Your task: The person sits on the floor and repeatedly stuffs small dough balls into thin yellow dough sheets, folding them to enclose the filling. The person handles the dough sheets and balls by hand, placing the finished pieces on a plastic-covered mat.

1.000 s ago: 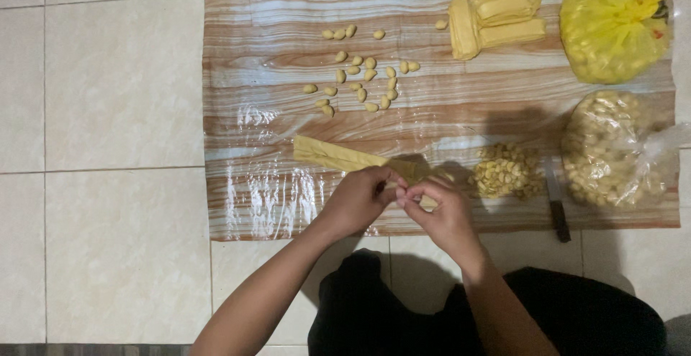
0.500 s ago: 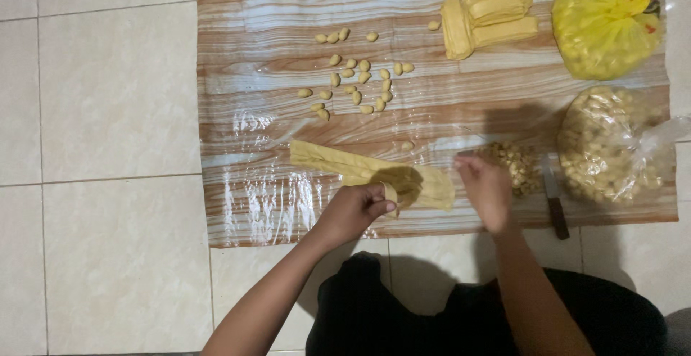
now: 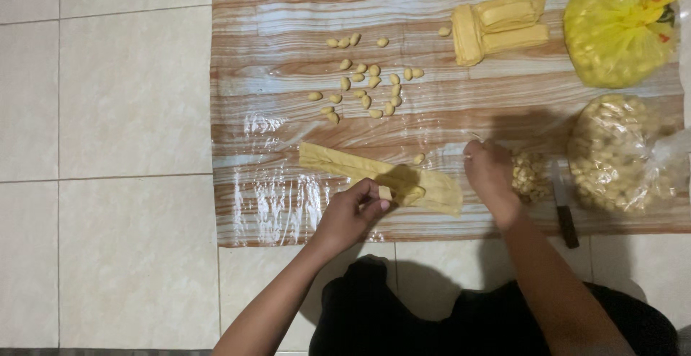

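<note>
The left hand (image 3: 353,212) is seen from the head camera with its fingers pinched shut on a small yellow lump of dough (image 3: 386,192), right at the edge of the long flat yellow dough strip (image 3: 381,176). The right hand (image 3: 489,172) is stretched out to the small loose pile of pale filling bits (image 3: 531,174) and is laid on top of it; whether anything is gripped there cannot be told. The two hands are kept well apart, with the strip lying between them on the shiny wood-patterned plastic mat (image 3: 273,205).

A black-handled knife (image 3: 565,208) is seen just beside the right hand, so a finger could get nicked if the hand is swung sideways. The soft strip could be torn if it is tugged too hard.

Small shaped yellow pieces (image 3: 363,82) are spread higher up on the mat. Folded yellow dough sheets (image 3: 497,28), a yellow plastic bag (image 3: 619,28) and a clear plastic bag of pale bits (image 3: 619,154) are seen farther right.
</note>
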